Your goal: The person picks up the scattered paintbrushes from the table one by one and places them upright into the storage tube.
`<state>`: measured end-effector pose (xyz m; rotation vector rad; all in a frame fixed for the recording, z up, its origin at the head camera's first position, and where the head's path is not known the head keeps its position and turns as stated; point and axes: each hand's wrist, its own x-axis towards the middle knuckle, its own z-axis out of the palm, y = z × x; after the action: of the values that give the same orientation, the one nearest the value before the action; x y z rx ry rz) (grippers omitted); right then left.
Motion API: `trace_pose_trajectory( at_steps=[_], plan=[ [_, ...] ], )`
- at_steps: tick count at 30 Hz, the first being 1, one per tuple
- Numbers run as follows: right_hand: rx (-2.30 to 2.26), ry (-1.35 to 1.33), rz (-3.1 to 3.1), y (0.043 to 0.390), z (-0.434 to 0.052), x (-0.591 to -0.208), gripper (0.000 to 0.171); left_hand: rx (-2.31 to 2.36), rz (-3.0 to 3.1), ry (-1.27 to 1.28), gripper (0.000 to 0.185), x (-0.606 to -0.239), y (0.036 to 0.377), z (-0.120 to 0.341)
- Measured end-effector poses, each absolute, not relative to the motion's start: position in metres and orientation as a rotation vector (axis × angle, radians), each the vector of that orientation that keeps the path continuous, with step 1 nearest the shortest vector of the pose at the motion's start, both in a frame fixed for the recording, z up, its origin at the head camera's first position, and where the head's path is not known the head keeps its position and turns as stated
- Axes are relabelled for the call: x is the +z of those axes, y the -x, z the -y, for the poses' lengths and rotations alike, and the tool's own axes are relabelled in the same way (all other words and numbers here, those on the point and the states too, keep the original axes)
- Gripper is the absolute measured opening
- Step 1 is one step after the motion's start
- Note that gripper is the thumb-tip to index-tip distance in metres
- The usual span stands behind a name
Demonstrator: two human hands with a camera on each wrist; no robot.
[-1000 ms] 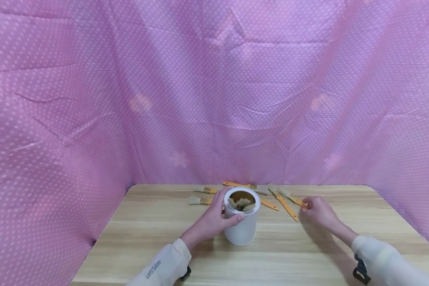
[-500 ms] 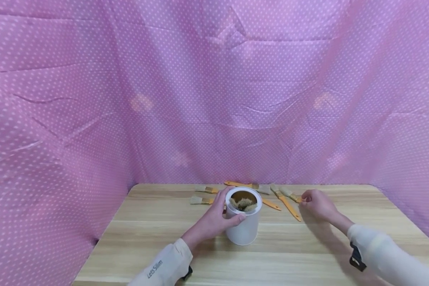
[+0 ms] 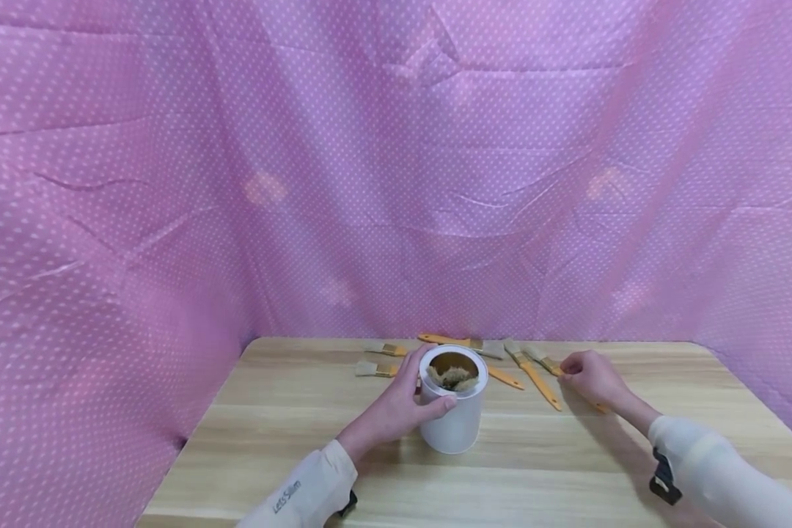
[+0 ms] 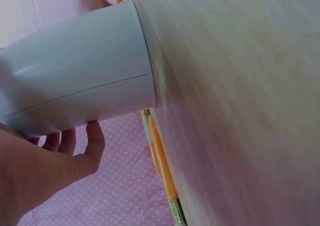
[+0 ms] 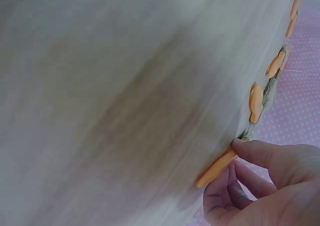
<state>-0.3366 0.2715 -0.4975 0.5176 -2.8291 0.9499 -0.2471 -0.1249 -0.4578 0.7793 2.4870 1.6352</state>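
In the head view, holding a white can (image 3: 452,429), bristly tufts (image 3: 454,378) inside, upright on the surface (image 3: 270,433) with the left grip (image 3: 399,407), curled round its side just as half a second ago. Pinching a paintbrush (image 3: 550,365) by the handle with the right grip (image 3: 590,378), now revealing the handle end (image 3: 601,408) below that grip, hidden half a second ago. Having another brush (image 3: 534,380) just left of that grip, two brushes (image 3: 375,369) beyond the left one.

In the left wrist view, wrapping bent fingers (image 4: 95,145) against the can, near orange handles (image 4: 164,161) beside its base.

In the right wrist view, clamping thumb and fingers together on the paintbrush. Cannot tell whether touching the surface with its handle.
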Motion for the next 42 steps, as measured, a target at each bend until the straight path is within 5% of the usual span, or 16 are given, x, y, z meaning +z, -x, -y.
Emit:
trace_pose_trajectory(
  at_steps=[22,42],
  plan=[
    [1.005,-0.426,2.858,0.32,-0.29,-0.483,0.015,1.578,-2.508,-0.814,0.086,-0.453,0.25,0.108],
    [1.733,-0.451,2.531,0.296,-0.215,-0.408,0.039,1.616,-2.522,-0.74,0.09,-0.455,0.243,0.126]
  ],
)
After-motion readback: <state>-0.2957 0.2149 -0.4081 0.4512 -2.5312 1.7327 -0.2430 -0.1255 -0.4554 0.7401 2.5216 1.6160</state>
